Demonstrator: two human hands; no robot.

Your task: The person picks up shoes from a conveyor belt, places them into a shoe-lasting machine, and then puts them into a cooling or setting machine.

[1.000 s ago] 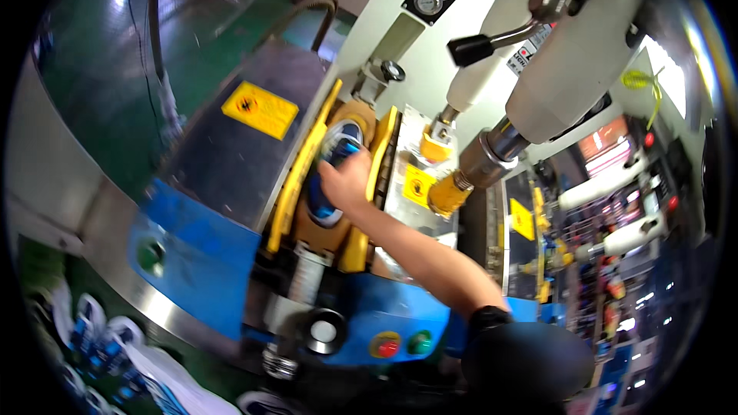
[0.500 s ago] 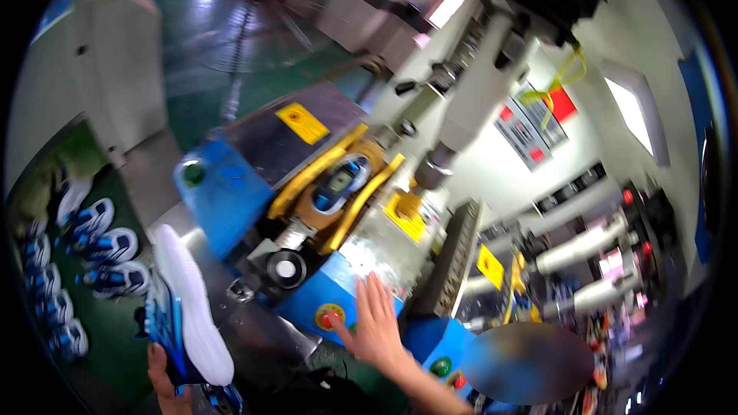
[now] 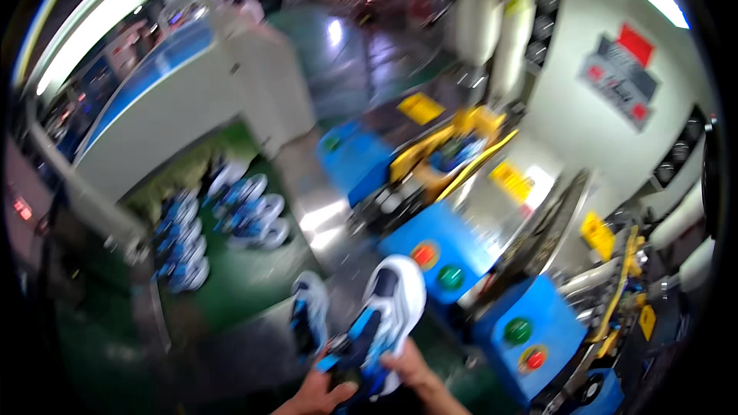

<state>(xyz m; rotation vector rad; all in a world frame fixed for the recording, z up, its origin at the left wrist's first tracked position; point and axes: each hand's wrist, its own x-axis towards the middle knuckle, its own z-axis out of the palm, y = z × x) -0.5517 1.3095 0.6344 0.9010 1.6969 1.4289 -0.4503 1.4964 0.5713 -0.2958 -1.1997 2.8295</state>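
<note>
Hands meet at the bottom edge of the head view, both wrapped around one blue and white shoe point(image 3: 382, 315). The left hand point(image 3: 319, 393) grips its dark heel end from below, fingers curled shut on it, and the right hand point(image 3: 411, 369) clasps the side just beside it. The shoe points up and away, its white sole facing right. A second shoe point(image 3: 310, 311) of the same colours lies just to its left on the grey metal table point(image 3: 323, 223). Beyond the table, more blue and white shoes point(image 3: 219, 219) sit in rows on a green belt point(image 3: 246, 284). To the right stands a blue machine point(image 3: 430, 234) with a red button point(image 3: 423, 253) and a green button point(image 3: 450, 277) on its front, and a yellow clamp point(image 3: 450, 146) above. A further blue box point(image 3: 538, 338) with similar buttons stands nearer the lower right. Everything is blurred, so finer detail cannot be told.
</note>
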